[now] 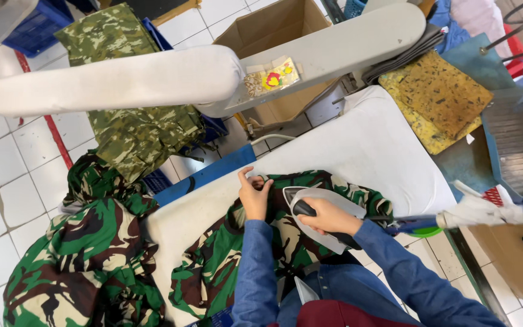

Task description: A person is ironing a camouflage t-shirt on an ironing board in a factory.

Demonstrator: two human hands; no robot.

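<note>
A green camouflage garment (213, 254) lies spread over the white padded ironing board (358, 151). My left hand (254, 195) pinches and presses the cloth near its upper edge, fingers closed on the fabric. Just to its right, my right hand (329, 217) grips the black handle of a grey steam iron (310, 203), whose pointed tip faces the left hand and rests on the garment. Both arms wear blue sleeves.
A long white padded sleeve arm (116, 82) crosses above the board. A pile of camouflage clothes (80, 260) hangs at the left over a tiled floor, with more (128, 121) on blue crates. A cardboard box (273, 30), a yellow stained pad (437, 97) and a grey iron rest (519, 142) lie behind.
</note>
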